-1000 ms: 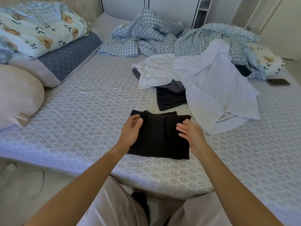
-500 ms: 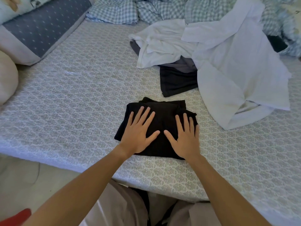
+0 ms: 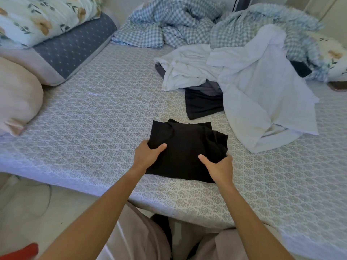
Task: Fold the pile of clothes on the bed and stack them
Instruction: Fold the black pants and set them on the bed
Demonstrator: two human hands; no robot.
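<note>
Both hands, flat before, now grip the folded black garment (image 3: 185,149) (left (image 3: 148,154), right (image 3: 218,167)), fingers tucked beneath

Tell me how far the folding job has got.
Early days. Done: one black garment lies folded near the bed's front edge. In hand: the left hand and right hand grip its two sides, thumbs on top. Left: the heap behind it, with white garments lying over a dark garment, is unfolded, and no stack shows yet.
</note>
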